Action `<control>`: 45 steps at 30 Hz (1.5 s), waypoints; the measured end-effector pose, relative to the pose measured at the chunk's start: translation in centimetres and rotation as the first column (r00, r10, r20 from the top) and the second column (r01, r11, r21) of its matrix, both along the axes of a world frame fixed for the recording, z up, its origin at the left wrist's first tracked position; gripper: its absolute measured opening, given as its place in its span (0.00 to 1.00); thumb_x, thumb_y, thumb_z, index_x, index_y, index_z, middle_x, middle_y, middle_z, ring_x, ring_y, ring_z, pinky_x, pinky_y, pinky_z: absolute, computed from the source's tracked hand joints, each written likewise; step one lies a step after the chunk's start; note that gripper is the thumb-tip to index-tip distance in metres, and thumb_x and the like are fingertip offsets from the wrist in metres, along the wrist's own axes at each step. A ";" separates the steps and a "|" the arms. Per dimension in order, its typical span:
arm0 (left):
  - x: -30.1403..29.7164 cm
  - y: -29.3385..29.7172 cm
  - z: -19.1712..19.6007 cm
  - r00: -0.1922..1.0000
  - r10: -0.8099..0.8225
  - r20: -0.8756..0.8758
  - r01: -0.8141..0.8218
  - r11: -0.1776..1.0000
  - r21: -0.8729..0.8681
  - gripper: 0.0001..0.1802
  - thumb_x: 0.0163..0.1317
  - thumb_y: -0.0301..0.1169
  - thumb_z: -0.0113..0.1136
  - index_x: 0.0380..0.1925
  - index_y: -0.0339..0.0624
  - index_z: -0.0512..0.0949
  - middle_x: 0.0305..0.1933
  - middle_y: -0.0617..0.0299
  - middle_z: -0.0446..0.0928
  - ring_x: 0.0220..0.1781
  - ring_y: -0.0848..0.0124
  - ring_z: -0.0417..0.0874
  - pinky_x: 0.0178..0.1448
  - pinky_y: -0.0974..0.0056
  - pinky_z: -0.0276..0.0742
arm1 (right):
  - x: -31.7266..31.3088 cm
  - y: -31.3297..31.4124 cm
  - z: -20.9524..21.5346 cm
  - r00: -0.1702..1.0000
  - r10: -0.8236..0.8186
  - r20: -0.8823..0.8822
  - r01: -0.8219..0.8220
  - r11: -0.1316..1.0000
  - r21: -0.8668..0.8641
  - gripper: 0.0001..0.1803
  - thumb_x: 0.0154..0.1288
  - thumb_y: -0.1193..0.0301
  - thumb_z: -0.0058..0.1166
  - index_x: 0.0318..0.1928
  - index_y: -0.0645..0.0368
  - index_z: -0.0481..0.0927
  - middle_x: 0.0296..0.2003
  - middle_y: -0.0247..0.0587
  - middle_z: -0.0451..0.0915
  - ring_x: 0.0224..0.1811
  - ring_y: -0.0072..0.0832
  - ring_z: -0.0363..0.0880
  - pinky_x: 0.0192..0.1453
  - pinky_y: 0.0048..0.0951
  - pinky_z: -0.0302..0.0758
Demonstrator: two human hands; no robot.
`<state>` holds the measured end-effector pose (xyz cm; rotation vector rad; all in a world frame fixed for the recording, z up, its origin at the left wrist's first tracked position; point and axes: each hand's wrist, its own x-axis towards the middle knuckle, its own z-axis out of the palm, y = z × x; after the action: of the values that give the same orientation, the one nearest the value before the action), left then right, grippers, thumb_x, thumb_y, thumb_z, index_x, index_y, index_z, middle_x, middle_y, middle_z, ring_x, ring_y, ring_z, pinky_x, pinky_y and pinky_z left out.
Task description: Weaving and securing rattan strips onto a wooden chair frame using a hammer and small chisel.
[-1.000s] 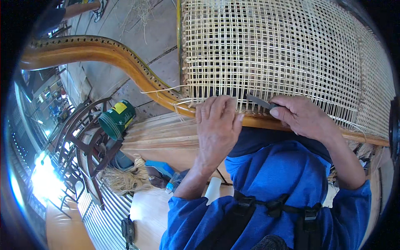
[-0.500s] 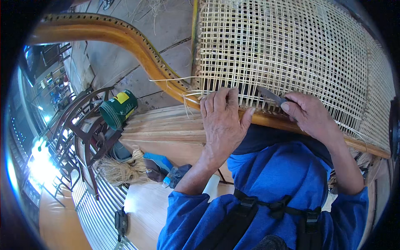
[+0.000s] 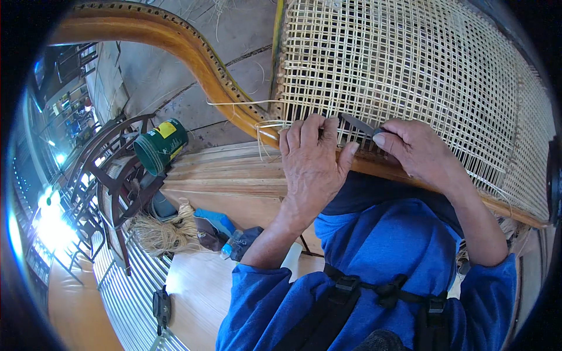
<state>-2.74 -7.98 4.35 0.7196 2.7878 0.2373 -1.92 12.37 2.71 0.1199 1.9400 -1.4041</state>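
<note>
A panel of woven cane (image 3: 374,64) is strung in a brown wooden frame (image 3: 205,67). Along its near edge, bare upright strands show in a gap with few cross strands. On the left end of that edge rests my left hand (image 3: 310,155), fingers lying side by side over the strands, thumb held apart. A knife (image 3: 360,125) with a dull grey blade is gripped in my right hand (image 3: 418,149), its blade over the bare strands and its tip just right of my left fingers. Loose cane ends (image 3: 269,124) stick out left of my left hand.
To the left, a green bucket (image 3: 161,146) lies tipped beside stacked dark wooden chair frames (image 3: 111,175). Below it are a bundle of cane fibre (image 3: 161,234), a blue cloth (image 3: 215,221) and a plastic bottle (image 3: 230,247). A small black case (image 3: 161,310) lies lower left.
My right hand and the knife have moved left along the edge, closer to my left hand. My left hand stays at the same place on the cane. The view has shifted slightly.
</note>
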 end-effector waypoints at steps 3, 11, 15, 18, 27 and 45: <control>-0.1 0.7 0.3 1.000 0.014 0.010 -0.013 0.999 -0.036 0.26 0.56 0.44 0.59 0.49 0.36 0.74 0.46 0.52 0.67 0.51 0.55 0.67 0.56 0.51 0.60 | 0.3 0.4 -1.0 1.000 -0.005 -0.030 0.004 1.000 -0.018 0.16 0.67 0.62 0.50 0.31 0.66 0.75 0.24 0.55 0.74 0.27 0.49 0.76 0.34 0.44 0.72; -0.1 0.8 0.2 0.997 0.054 -0.047 -0.055 0.998 -0.019 0.29 0.55 0.47 0.58 0.49 0.35 0.73 0.49 0.55 0.68 0.52 0.57 0.67 0.55 0.52 0.61 | 1.0 -0.2 -0.5 0.988 0.004 -0.152 0.004 0.999 0.049 0.15 0.66 0.63 0.51 0.35 0.65 0.74 0.25 0.57 0.74 0.28 0.52 0.74 0.34 0.44 0.71; 0.4 0.8 0.4 0.996 0.087 -0.003 -0.087 0.996 -0.025 0.31 0.55 0.50 0.56 0.50 0.36 0.73 0.52 0.57 0.69 0.54 0.59 0.66 0.56 0.53 0.60 | 1.7 1.6 1.2 0.991 -0.051 0.120 0.051 0.999 -0.003 0.12 0.67 0.65 0.51 0.37 0.64 0.75 0.21 0.45 0.73 0.21 0.34 0.73 0.28 0.34 0.70; 1.0 0.2 0.3 0.997 0.079 -0.007 -0.080 0.995 -0.052 0.33 0.55 0.53 0.54 0.50 0.36 0.73 0.54 0.57 0.69 0.56 0.59 0.65 0.57 0.52 0.58 | 3.2 3.4 0.9 0.961 -0.156 0.230 0.174 0.983 -0.059 0.11 0.68 0.66 0.50 0.39 0.62 0.76 0.19 0.31 0.71 0.19 0.15 0.69 0.22 0.24 0.67; 0.6 1.0 0.7 0.999 0.001 -0.046 -0.003 0.999 -0.050 0.31 0.58 0.49 0.55 0.52 0.34 0.72 0.55 0.54 0.69 0.58 0.56 0.65 0.60 0.52 0.58 | 3.4 5.1 1.3 0.950 -0.244 0.197 0.251 0.968 -0.014 0.13 0.69 0.62 0.48 0.38 0.61 0.75 0.20 0.29 0.70 0.17 0.14 0.67 0.20 0.19 0.66; 1.2 4.8 0.1 0.970 -0.201 0.140 0.201 0.980 0.015 0.26 0.57 0.44 0.59 0.50 0.38 0.74 0.50 0.55 0.70 0.54 0.53 0.68 0.54 0.51 0.69 | 5.0 6.0 0.6 0.983 0.091 -0.162 -0.059 0.979 0.195 0.14 0.66 0.62 0.51 0.36 0.61 0.76 0.25 0.51 0.76 0.30 0.48 0.76 0.34 0.43 0.72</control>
<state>-1.50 -3.16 4.43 0.9400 2.5602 0.2404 3.04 18.32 3.30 0.0147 2.1946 -1.2118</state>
